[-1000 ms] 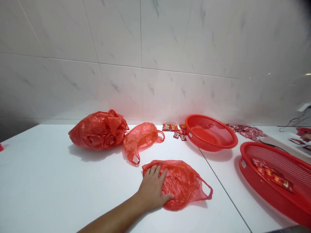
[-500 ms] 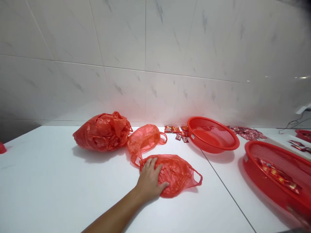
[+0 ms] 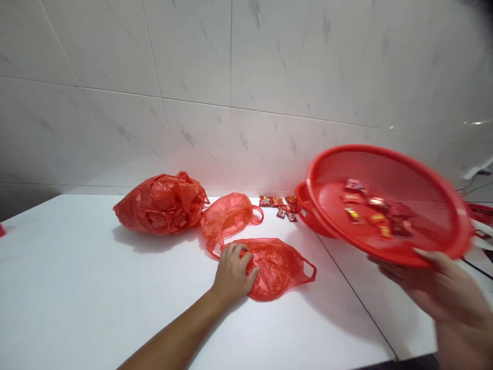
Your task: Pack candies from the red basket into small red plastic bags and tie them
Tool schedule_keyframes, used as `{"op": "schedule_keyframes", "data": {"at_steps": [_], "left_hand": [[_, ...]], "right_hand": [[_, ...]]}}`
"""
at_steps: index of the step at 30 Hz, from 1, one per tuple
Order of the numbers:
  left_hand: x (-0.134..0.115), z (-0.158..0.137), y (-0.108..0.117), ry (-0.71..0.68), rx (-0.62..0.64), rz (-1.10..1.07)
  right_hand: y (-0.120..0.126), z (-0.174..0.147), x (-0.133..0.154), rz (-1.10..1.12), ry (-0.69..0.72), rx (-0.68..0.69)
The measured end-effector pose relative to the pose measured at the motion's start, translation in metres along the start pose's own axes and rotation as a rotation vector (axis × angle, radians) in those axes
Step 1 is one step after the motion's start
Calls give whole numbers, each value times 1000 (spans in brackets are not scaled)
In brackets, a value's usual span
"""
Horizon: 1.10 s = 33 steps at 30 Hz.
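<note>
My left hand [image 3: 233, 272] rests at the left rim of an opened red plastic bag [image 3: 271, 280], its fingers curled on the film and the thumb apart. The bag lies on the white table with its mouth spread and one loop handle to the right. At the right, my right hand [image 3: 435, 280] grips the near rim of a red plastic basket [image 3: 385, 154], thumb on top and fingers underneath. The basket is raised off the table and tilted toward me. Several small wrapped packets [image 3: 379, 221] in red, pink and yellow lie inside it.
A full red bag [image 3: 159, 205] lies at the back left, beside a limp red bag [image 3: 227, 218]. Small red packets [image 3: 277, 201] lie near the wall [image 3: 192, 139]. Another red basket [image 3: 318, 223] stands partly hidden behind the raised one. A seam [image 3: 350, 288] crosses the table.
My right hand has come clearly into view and lifted the packet-holding basket from the table, up and to the left. My left hand stays at the bag, with its fingers slightly more curled.
</note>
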<state>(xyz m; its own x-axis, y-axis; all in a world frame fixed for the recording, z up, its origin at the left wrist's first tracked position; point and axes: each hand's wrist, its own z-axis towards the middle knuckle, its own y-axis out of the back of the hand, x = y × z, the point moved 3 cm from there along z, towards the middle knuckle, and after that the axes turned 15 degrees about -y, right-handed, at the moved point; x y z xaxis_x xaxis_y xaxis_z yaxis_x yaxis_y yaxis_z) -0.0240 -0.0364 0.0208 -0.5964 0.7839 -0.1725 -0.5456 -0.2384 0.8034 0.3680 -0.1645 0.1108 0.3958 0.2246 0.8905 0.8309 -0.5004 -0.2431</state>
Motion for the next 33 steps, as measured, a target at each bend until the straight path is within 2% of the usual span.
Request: {"op": "schedule_keyframes", "data": {"at_steps": [2,5,8,11,14,18,21,24,28,31,33], "left_hand": [[4,1,4,-12,-19,14],[13,1,12,-8,-52,76],[26,1,18,20,-27,147],[39,0,17,51,51,173],[48,-1,13,72,110,176],[53,1,5,63,132,162],[54,3,2,58,136,165],[54,5,3,74,137,164],[53,7,3,74,115,122],[50,9,0,6,67,21],[50,9,-3,-36,39,-59]], "right_hand": [[-41,19,-5,77,-41,166],[-100,47,-24,-20,-175,319],[-130,73,-49,-102,-226,383],[-131,95,-74,-114,-228,368],[-117,106,-87,-102,-242,379],[-98,106,-85,-92,-347,417],[-91,101,-77,-84,-395,507],[-95,95,-73,-46,-391,619],[-110,90,-77,60,-316,667],[-123,89,-85,101,-267,723],[-128,90,-91,70,-256,704]]}}
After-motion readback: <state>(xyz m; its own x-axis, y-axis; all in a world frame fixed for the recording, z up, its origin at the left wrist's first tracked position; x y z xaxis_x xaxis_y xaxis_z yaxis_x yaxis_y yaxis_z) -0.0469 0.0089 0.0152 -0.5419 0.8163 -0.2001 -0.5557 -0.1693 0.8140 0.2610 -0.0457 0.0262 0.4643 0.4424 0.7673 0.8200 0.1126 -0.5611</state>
